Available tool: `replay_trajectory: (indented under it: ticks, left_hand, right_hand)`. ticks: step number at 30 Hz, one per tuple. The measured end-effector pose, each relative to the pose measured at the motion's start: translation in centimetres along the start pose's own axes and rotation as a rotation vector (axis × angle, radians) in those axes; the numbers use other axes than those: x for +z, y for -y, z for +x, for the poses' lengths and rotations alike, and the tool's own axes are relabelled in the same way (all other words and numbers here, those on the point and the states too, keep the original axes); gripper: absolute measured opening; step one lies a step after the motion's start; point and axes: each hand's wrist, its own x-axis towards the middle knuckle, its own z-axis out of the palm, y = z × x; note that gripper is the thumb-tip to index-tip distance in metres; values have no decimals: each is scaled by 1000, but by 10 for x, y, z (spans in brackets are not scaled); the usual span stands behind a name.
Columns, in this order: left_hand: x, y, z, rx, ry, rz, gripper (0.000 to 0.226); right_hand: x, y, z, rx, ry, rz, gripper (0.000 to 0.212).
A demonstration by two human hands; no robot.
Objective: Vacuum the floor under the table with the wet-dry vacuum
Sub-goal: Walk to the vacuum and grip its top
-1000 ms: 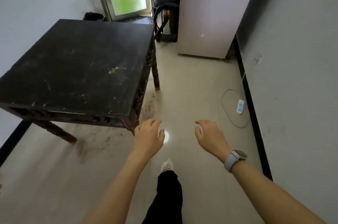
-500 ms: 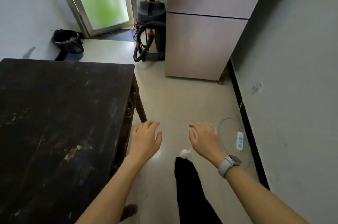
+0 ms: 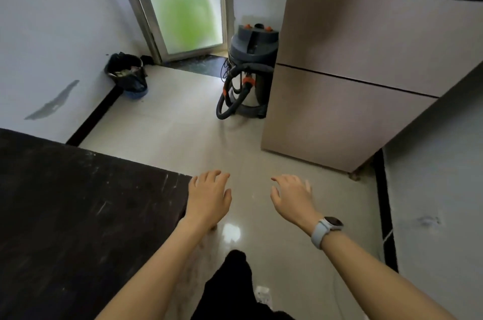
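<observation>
The wet-dry vacuum (image 3: 251, 71), a grey drum with orange fittings and a coiled dark hose, stands on the floor ahead, tucked against the left side of the fridge. A dark, scuffed wooden table (image 3: 78, 215) fills the lower left. My left hand (image 3: 209, 197) hovers at the table's right corner, palm down with relaxed fingers, holding nothing. My right hand (image 3: 292, 197), a pale watch on its wrist, hangs empty to the right of it. Both hands are well short of the vacuum.
A tall beige fridge (image 3: 352, 84) stands on the right against the wall. A dark bin (image 3: 128, 74) with rubbish sits in the far left corner by a frosted glass door (image 3: 183, 6). Pale tiled floor (image 3: 183, 131) lies between table and vacuum.
I have walked forward along the table's right side: the vacuum and fridge are nearer and larger, and the table has slid down to the left. Both hands stay empty and relaxed.
</observation>
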Motion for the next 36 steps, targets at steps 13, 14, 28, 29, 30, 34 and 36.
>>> replay_trajectory:
  ticks: [13,14,28,29,30,34,36]
  left_hand:
    - [-52,83,313,-16,-94,-7,35]
    - [-59,90,331,-30,-76,-24,35]
    - [-122,195,621,-178,-58,-66,43]
    - [-129,198,648,-174,-48,-56,43]
    - [-137,200,676,-160,-37,-46,43]
    - [-164,204,767,-90,-40,-25,42]
    - [-170,207,806,-53,-19,-30,42]
  right_hand:
    - [-103,63,324,-101,59,-56,40]
    - [-111,70,344,-110,58,-59,40]
    - [-177,143,666,-153,50,-29,37]
    - [-184,147,692,-135,45,-14,37]
    - [-192,150,716,-115,39,9,36]
    - [-220,159,796,-30,29,104,36]
    - [-229,158,827,21,27,148,36]
